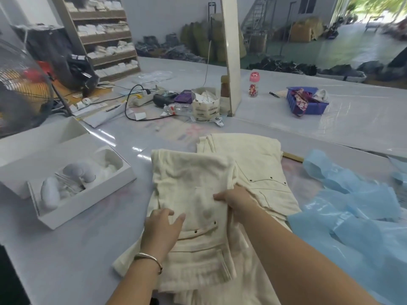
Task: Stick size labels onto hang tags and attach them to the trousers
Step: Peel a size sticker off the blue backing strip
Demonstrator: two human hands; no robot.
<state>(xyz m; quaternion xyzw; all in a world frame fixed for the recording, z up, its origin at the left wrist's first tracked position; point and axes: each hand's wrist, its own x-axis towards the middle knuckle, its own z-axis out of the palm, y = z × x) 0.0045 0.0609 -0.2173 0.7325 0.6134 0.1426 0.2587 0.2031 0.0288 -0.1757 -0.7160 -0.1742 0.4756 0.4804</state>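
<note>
Trousers [193, 186] (cream, folded) lie on the table [66, 256]. Left hand [161, 227] rests flat, fingers straight — right hand [234, 198] grips a fold's edge.

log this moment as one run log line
stage: handling trousers | left hand: flat on folded cream trousers | right hand: on same pair | hang tag: none visible

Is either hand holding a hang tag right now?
No. The left hand rests flat on the folded cream trousers and the right hand grips their fabric edge; no tag shows in either.
</note>
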